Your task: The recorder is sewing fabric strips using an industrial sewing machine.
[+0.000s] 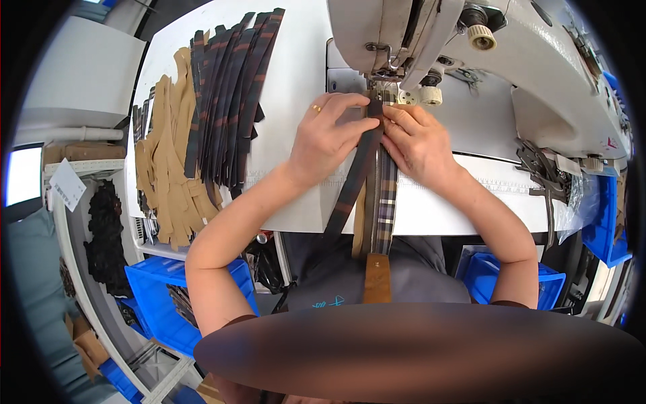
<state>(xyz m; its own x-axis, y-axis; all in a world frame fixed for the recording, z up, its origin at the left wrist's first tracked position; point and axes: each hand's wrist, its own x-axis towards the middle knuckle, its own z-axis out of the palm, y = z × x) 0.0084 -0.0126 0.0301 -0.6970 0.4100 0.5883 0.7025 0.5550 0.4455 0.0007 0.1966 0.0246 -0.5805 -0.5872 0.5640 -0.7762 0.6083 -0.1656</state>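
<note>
Fingers [350, 102] inward at dark strip [357, 167]

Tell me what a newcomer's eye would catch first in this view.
Most likely the big white sewing machine filling the upper right. Just in front of it, the left hand and right hand have their fingers at a long, dark, red-banded fabric strip. To the left, a fanned heap of similar dark fabric strips lies beside tan fabric strips on the white tabletop.
</note>
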